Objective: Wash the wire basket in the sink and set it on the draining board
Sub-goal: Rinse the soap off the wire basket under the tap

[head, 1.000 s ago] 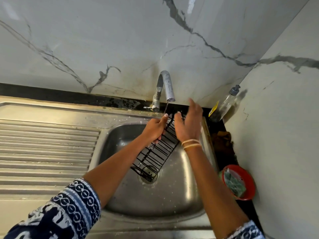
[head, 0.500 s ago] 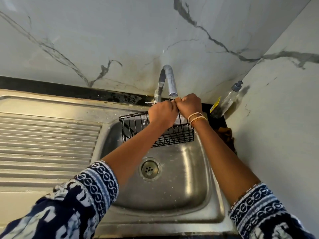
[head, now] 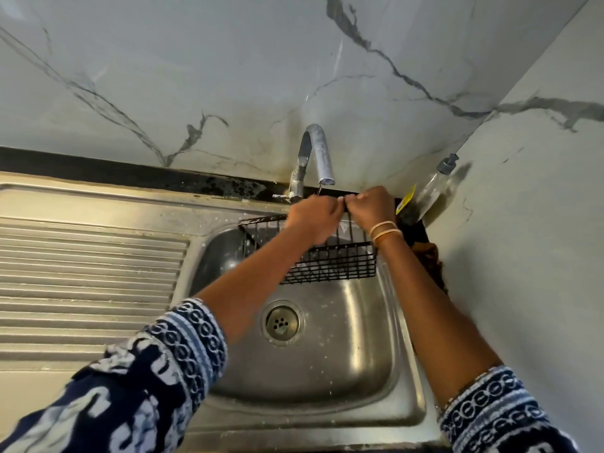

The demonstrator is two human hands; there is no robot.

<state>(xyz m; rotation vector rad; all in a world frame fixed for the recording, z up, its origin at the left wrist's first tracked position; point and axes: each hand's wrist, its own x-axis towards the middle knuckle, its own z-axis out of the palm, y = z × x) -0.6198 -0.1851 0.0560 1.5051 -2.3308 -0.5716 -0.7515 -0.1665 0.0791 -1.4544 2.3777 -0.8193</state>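
A black wire basket [head: 346, 264] hangs level over the back of the steel sink bowl [head: 327, 364], just below the tap spout [head: 322, 155]. My left hand [head: 313, 220] and my right hand [head: 372, 207] are fists side by side, both gripping the basket's far top rim. The basket's left end [head: 253, 228] sticks out past my left forearm, which hides its middle. A thin trickle falls from the spout near my knuckles. The ribbed draining board [head: 88, 276] lies to the left of the bowl.
A clear pump bottle [head: 431, 188] leans in the back right corner by the wall. A dark brown cloth [head: 431, 259] lies on the counter right of the sink. The drain [head: 281, 322] sits in the bowl's middle. Marble walls close in behind and on the right.
The basket went from tilted on end in the bowl to lifted level under the tap. Both hands closed onto its far rim; since half a second ago it has barely moved.
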